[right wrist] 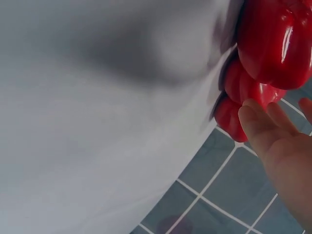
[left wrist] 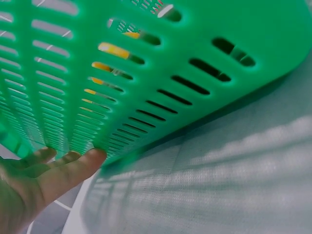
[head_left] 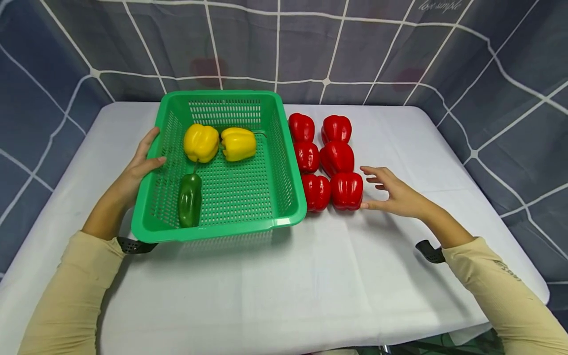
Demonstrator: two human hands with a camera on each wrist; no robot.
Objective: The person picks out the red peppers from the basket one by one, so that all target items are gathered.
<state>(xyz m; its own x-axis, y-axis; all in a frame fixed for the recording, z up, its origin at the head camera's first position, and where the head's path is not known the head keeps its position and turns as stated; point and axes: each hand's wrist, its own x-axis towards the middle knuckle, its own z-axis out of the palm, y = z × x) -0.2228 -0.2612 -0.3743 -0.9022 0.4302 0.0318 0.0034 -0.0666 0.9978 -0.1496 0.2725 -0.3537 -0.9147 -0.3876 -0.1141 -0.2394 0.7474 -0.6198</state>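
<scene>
A green plastic basket [head_left: 230,228] with slotted walls occupies the left half of the table. Its left rim is gripped by my left hand [head_left: 133,170], thumb over the edge; fingers also show against the wall in the left wrist view. Inside are two yellow bell peppers [head_left: 201,142] [head_left: 239,144] and a long dark green pepper [head_left: 190,199]. Several red bell peppers [head_left: 337,158] stand in two columns beside the basket's right wall. My right hand [head_left: 395,194], fingers spread and holding nothing, is beside the nearest right red pepper [head_left: 347,191], its thumb tip at or close to it.
White cloth covers the table [head_left: 266,291]. A grey-blue curtain with white grid lines [head_left: 301,49] hangs behind and at both sides. Each wrist carries a black band [head_left: 135,245].
</scene>
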